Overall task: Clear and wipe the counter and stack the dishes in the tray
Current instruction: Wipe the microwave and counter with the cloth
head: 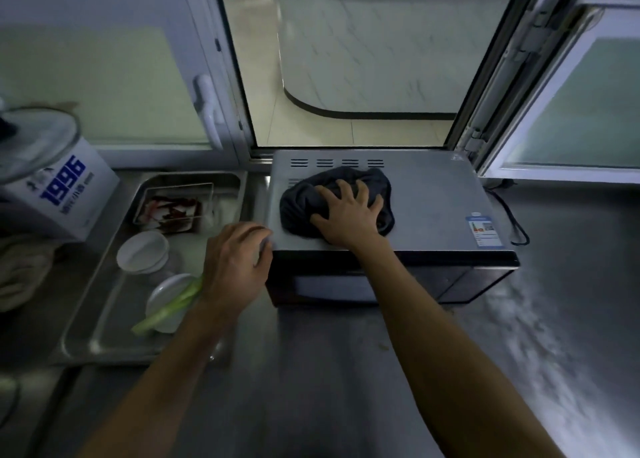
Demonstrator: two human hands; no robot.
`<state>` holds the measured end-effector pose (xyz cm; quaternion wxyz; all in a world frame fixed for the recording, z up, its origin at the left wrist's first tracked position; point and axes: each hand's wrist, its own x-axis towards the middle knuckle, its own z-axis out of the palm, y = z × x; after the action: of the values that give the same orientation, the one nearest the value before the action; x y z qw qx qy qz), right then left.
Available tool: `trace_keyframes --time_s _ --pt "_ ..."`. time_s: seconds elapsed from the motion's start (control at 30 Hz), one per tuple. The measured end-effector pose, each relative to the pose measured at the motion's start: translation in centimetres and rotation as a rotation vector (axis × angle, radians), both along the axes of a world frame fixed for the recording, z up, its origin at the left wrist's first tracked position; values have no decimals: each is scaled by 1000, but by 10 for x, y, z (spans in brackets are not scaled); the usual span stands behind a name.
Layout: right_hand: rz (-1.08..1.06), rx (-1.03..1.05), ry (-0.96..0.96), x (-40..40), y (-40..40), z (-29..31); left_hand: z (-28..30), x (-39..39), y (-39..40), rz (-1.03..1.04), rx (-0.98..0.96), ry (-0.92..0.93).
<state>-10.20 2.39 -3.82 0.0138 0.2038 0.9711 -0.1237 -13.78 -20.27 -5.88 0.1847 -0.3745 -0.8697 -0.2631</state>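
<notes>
A: Meanwhile, at the steel counter (346, 371), the right hand (346, 215) presses a dark cloth (332, 198) flat on top of the microwave (433, 194), fingers spread wide, pinning the cloth rather than gripping it.

B: And the left hand (235, 263)?

A: It rests on the oven's near left corner, fingers loosely curled over the edge, holding nothing; most likely it steadies the box against the push of the wiping.

B: Where are the dishes?

A: Already in the metal tray (104, 336), just left of the microwave: a white bowl (142, 251), a white plate (169, 301) with a green onion stalk (166, 308) lying across it, and a clear container (173, 208) of scraps.

B: How does the cloth lie?

A: Bunched, its long axis running left to right across the lid, toward the vents at the back.
</notes>
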Motion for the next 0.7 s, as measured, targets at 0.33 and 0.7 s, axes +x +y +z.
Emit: trace_keyframes --time_s 0.33,0.7 --pt "-9 24 39 13 -61 -4 -1 -24 -36 -77 29 -88" --pt "-369 155 342 133 -45 -47 10 11 30 -383 -55 -60"
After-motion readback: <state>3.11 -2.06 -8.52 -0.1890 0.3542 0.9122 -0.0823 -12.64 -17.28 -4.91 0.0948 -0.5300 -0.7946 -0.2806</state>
